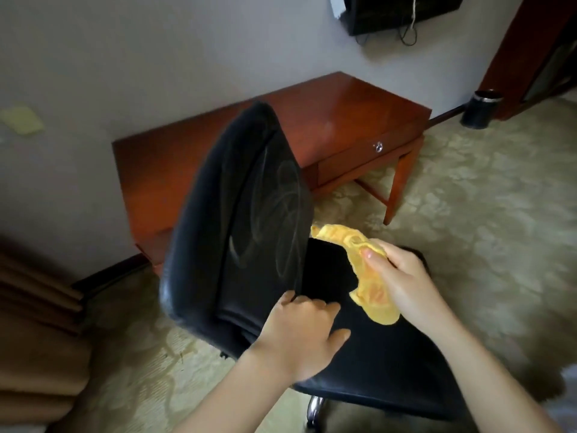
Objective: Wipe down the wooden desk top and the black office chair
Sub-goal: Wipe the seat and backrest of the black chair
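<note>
The black office chair (237, 220) stands in the middle of the view, its backrest streaked with pale wipe marks. My left hand (299, 335) rests on the seat at the base of the backrest, fingers curled against the backrest's lower edge. My right hand (402, 276) holds a crumpled yellow cloth (365, 267) above the seat, just right of the backrest. Behind the chair the reddish wooden desk (343, 110) stands against the wall, its top bare and glossy.
A black waste bin (480, 109) sits on the patterned carpet at the right of the desk. Tan curtains (34, 332) hang at lower left. A dark screen with cables (402, 14) is mounted on the wall above. A wooden door frame (524, 51) rises at far right.
</note>
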`<control>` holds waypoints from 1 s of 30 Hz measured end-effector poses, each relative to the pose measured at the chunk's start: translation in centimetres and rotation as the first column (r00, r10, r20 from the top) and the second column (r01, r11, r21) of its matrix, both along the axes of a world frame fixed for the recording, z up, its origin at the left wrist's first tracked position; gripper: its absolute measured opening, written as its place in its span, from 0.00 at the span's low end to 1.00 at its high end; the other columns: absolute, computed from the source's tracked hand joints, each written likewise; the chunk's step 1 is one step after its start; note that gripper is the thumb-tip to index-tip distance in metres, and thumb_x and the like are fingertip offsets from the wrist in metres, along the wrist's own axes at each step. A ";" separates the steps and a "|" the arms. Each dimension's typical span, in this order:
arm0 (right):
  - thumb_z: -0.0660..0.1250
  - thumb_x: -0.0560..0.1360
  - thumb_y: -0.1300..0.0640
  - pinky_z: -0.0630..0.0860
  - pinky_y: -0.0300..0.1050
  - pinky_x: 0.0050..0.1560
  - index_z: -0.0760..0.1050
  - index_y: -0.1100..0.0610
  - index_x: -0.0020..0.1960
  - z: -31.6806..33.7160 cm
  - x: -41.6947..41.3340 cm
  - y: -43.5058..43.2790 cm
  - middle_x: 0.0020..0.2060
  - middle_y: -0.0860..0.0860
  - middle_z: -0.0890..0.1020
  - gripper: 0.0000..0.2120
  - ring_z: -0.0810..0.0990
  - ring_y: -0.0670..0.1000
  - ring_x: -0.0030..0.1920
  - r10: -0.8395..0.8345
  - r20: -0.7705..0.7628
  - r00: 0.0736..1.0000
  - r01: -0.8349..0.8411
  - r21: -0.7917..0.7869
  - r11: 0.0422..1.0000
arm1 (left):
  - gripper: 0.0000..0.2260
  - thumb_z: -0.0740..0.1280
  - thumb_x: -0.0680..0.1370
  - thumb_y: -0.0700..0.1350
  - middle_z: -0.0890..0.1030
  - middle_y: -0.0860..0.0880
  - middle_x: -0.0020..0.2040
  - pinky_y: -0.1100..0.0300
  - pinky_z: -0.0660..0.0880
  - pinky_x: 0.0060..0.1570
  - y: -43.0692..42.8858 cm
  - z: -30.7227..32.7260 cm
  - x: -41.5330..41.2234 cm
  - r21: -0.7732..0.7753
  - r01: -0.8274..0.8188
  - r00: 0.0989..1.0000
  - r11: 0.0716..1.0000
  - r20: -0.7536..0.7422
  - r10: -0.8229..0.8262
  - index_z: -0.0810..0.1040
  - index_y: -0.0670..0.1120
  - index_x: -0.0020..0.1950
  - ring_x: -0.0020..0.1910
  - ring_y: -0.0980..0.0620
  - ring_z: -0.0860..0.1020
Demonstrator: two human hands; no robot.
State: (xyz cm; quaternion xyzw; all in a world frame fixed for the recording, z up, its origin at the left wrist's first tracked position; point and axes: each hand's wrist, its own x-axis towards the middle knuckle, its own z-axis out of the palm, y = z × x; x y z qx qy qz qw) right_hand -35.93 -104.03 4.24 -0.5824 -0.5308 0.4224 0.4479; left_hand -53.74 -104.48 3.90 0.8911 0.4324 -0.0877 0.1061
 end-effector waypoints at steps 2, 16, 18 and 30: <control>0.61 0.79 0.53 0.77 0.52 0.51 0.80 0.44 0.51 3.0 -2.2 -0.9 0.44 0.48 0.84 0.10 0.82 0.50 0.47 -0.043 -0.119 0.992 0.045 0.012 0.999 | 0.19 0.53 0.80 0.59 0.74 0.54 0.66 0.56 0.53 0.71 -0.4 4.8 -2.2 0.120 -0.049 0.985 0.992 0.170 0.028 0.72 0.53 0.65 0.66 0.54 0.70; 0.58 0.80 0.54 0.70 0.35 0.64 0.72 0.38 0.62 5.6 -18.2 -5.1 0.60 0.35 0.77 0.15 0.72 0.36 0.62 -0.013 -0.185 0.983 0.035 0.119 0.992 | 0.25 0.41 0.81 0.57 0.41 0.54 0.78 0.47 0.47 0.74 -0.2 6.1 -10.5 -0.282 -0.604 0.475 0.746 0.624 0.620 0.43 0.54 0.77 0.76 0.56 0.40; 0.56 0.79 0.50 0.66 0.38 0.68 0.66 0.37 0.66 5.1 -19.8 -5.2 0.65 0.34 0.73 0.17 0.68 0.34 0.66 0.031 -0.091 0.995 -0.017 0.146 0.989 | 0.24 0.40 0.82 0.55 0.44 0.52 0.78 0.52 0.50 0.75 -0.4 5.2 -10.6 -0.211 -0.588 0.443 0.781 0.724 0.529 0.45 0.52 0.78 0.76 0.57 0.43; 0.50 0.80 0.47 0.51 0.44 0.75 0.44 0.39 0.76 2.0 -19.3 2.5 0.77 0.41 0.51 0.27 0.50 0.44 0.76 0.232 0.416 0.879 -0.419 0.445 0.792 | 0.32 0.41 0.71 0.74 0.78 0.52 0.57 0.59 0.68 0.59 4.2 6.1 -11.6 -0.660 -0.384 -0.083 0.646 0.722 0.687 0.73 0.56 0.55 0.59 0.54 0.76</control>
